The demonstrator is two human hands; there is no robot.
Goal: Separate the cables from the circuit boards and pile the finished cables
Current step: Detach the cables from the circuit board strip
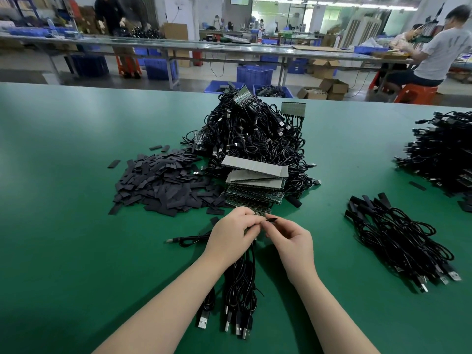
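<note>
Near table (76,251) front, both hands pinch cable end (271,219); open room left.

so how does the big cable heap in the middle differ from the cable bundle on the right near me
The middle heap is tall and tangled, cables looping every way; the right bundle lies low, with its cables running roughly parallel. The middle heap has circuit boards showing among its cables; no boards show in the right bundle, which has black sleeve-like pieces at its far end. Both are black USB cables on the green table.
</note>
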